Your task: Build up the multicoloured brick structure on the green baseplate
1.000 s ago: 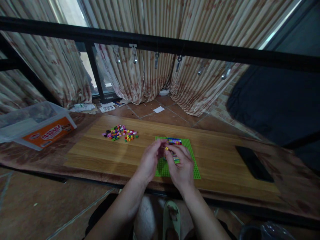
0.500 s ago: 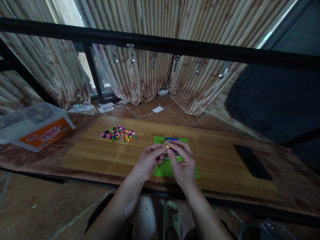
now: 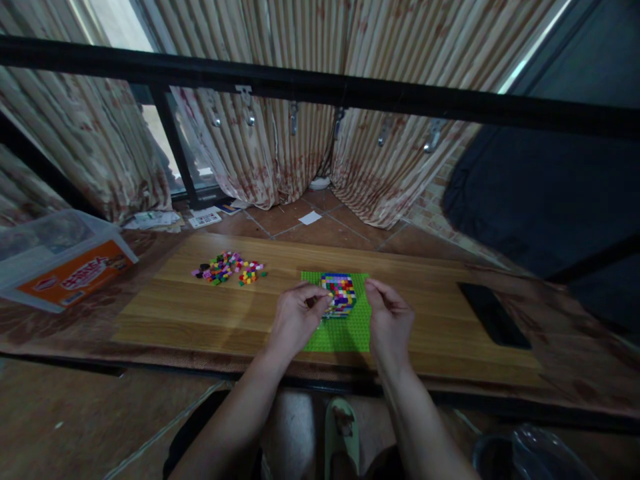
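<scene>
A block of multicoloured toy bricks (image 3: 342, 291), stacked in layers, stands on the green studded baseplate (image 3: 345, 337). My left hand (image 3: 296, 321) is at its left side, thumb and forefinger pinched on a small pale toy brick (image 3: 331, 300) by the block's near-left part; whether that brick touches the block cannot be told. Off the right edge of the baseplate, apart from the block, my right hand (image 3: 393, 321) has its thumb and fingertips closed together. Anything inside that pinch is hidden.
Loose bricks (image 3: 227, 268) lie in a scattered pile on the wooden board (image 3: 165, 307). A clear plastic tub (image 3: 70, 257) with an orange label stands to the left. A black phone-like slab (image 3: 494, 315) rests at the right. A dark rail (image 3: 300, 79) crosses beyond the board.
My hands have parted: the right one has moved right, away from the block, which shows more fully. A yellow brick was between both hands' fingertips before. The view has shifted slightly.
</scene>
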A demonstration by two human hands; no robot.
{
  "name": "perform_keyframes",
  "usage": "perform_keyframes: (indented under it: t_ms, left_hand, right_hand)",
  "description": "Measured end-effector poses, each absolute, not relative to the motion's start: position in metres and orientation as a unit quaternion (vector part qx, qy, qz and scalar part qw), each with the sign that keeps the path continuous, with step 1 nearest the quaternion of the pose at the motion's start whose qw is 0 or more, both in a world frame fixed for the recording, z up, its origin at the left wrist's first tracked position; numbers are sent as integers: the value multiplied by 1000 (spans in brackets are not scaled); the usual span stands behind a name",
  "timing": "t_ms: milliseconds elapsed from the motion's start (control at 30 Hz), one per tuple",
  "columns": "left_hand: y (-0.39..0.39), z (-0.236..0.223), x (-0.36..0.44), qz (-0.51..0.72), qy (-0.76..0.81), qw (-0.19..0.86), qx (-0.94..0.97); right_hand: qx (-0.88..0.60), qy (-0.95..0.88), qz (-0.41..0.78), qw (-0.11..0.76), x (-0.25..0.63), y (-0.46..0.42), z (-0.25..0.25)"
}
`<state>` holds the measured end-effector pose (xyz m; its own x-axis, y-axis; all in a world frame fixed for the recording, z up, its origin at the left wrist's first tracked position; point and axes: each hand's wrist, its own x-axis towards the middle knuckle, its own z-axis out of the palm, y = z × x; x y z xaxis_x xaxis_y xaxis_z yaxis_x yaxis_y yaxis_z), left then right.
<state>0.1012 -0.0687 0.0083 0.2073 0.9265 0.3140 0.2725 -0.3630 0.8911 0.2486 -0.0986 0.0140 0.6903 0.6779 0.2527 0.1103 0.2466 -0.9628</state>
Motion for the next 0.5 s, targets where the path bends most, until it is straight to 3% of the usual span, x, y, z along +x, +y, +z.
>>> perform_keyframes:
  t_ms: [500]
  left_hand:
    - [-67, 15, 113, 411, 457, 272, 741]
  right_hand:
    - [-564, -271, 327, 708, 247, -94, 6]
